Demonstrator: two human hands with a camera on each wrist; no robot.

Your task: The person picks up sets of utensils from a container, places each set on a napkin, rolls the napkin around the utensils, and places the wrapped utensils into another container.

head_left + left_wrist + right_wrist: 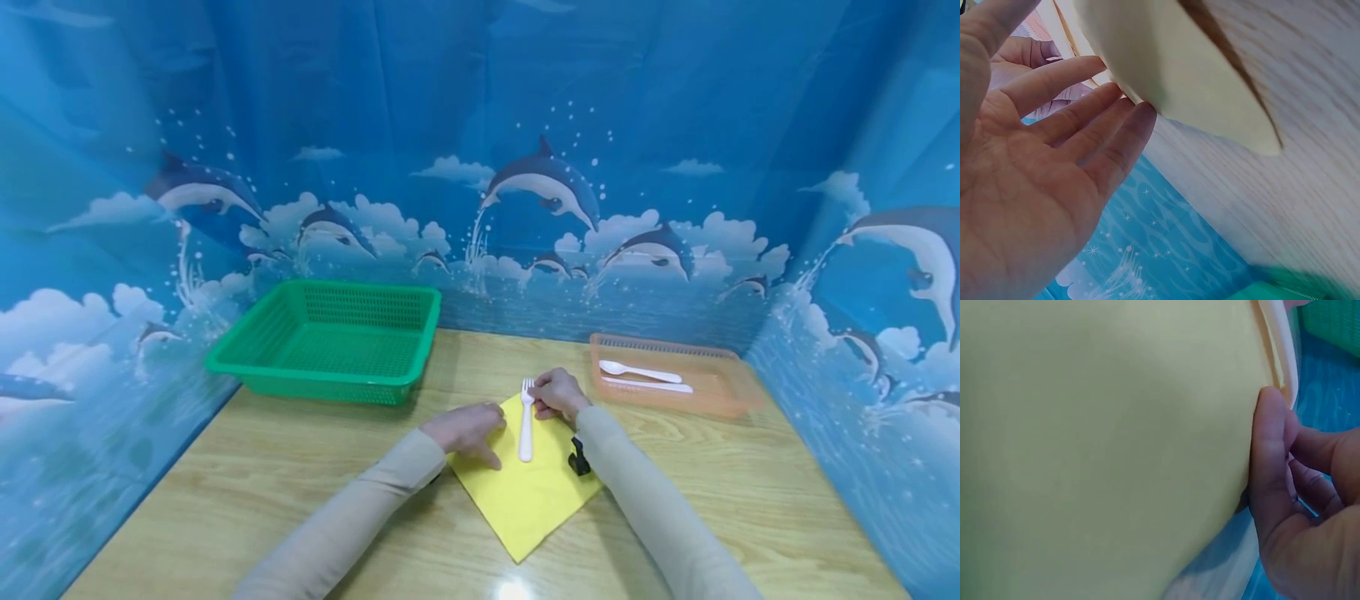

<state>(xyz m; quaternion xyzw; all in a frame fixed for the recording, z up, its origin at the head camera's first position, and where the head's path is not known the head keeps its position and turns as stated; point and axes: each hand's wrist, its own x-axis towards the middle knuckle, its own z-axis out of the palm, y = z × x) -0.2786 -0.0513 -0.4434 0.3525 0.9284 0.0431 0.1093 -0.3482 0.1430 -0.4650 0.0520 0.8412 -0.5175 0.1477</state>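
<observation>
A white plastic fork (526, 429) lies along the upper part of a yellow napkin (525, 508), tines pointing to the back. My right hand (558, 394) pinches the fork near its tines, over the napkin's far edge. In the right wrist view, the thumb and fingertips (1269, 406) meet at the fork's white edge. My left hand (468, 432) rests at the napkin's left corner with its fingers extended. From the left wrist view, those straight fingertips (1141, 119) touch the napkin's edge (1210, 94), which lifts slightly off the table there.
A green basket (322, 379) stands at the back left. At the back right, a shallow orange tray (720, 396) holds a white spoon (637, 370) and a white knife (648, 385). Behind the wooden table (255, 475) hangs a blue dolphin-print curtain (465, 83).
</observation>
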